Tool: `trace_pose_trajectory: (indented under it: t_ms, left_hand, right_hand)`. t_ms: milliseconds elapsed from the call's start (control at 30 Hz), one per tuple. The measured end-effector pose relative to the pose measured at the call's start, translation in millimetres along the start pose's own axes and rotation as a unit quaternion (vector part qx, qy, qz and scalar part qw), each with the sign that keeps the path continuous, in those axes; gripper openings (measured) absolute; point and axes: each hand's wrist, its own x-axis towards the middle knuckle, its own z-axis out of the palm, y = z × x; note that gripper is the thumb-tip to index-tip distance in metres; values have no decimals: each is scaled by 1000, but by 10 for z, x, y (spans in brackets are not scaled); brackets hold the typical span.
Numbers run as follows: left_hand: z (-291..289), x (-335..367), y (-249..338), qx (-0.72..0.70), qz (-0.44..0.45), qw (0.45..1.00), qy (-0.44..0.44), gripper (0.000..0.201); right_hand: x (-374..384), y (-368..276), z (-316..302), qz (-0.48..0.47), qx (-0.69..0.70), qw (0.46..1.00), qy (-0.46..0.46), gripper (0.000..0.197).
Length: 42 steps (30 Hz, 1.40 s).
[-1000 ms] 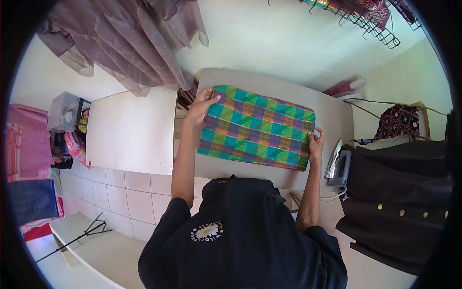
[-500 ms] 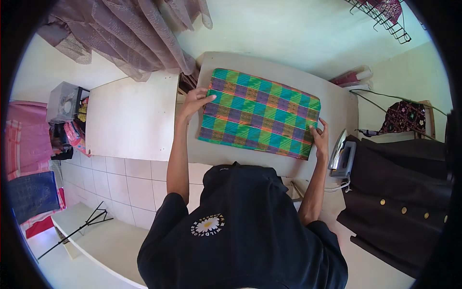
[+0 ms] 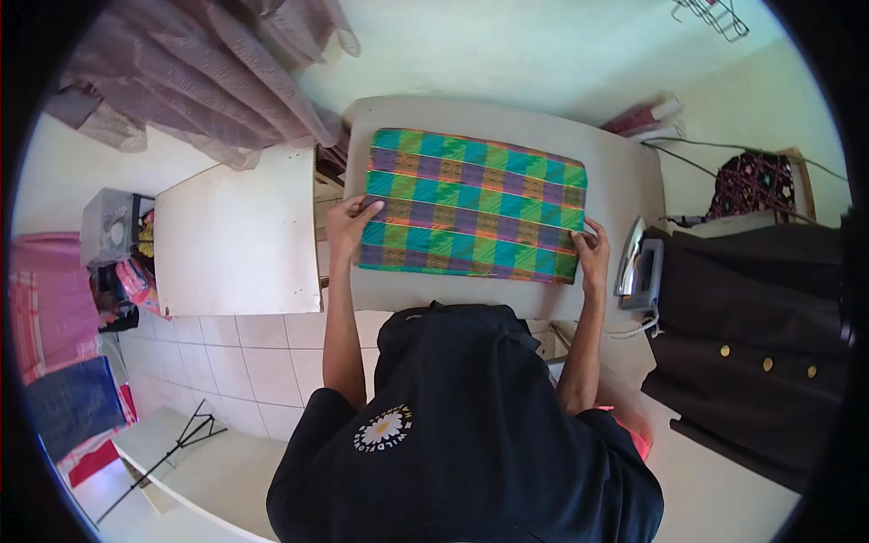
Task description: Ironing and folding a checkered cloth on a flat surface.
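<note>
A folded checked cloth (image 3: 475,204) in green, teal, purple and orange lies flat on a pale padded ironing surface (image 3: 453,113). My left hand (image 3: 348,226) pinches its left edge, thumb on top. On the opposite side, my right hand (image 3: 591,249) grips the right edge with thumb and fingers. Beyond my right hand a grey clothes iron (image 3: 643,276) rests at the right end of the surface, its metal soleplate showing on the left side.
Dark garments with gold buttons (image 3: 751,317) hang at the right. A white board (image 3: 235,235) stands to the left beneath a mauve curtain (image 3: 208,72). A black cable (image 3: 715,152) runs along the right wall. At lower left, a black tripod stand (image 3: 181,441) lies by a white shelf (image 3: 217,480).
The cloth sits straighter now, less tilted down to the right. My left hand has slid lower along its left edge; my right hand still holds the right edge. The whole view has shifted slightly.
</note>
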Motion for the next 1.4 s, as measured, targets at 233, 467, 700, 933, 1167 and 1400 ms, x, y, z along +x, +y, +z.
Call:
trace_pose_trajectory:
  t_ms: [233, 467, 700, 933, 1167, 1400]
  left_hand:
    - [66, -180, 14, 5, -34, 998, 54, 28]
    - [-31, -31, -42, 79, -32, 996, -2, 37]
    - [199, 766, 282, 117, -12, 991, 66, 69]
    - [392, 1497, 204, 209, 46, 977, -8, 63]
    - [426, 1713, 198, 1, -144, 986, -90, 48]
    - [581, 1459, 111, 174, 23, 982, 73, 37]
  right_hand:
    - [-164, 28, -39, 27, -278, 958, 64, 51]
    - [-47, 177, -112, 111, -124, 985, -35, 47]
    - [592, -84, -51, 111, -68, 991, -11, 54]
    - [1094, -19, 175, 58, -80, 995, 0, 64]
    - [1036, 36, 187, 55, -47, 997, 18, 54]
    - [1066, 31, 343, 41, -214, 971, 100, 47]
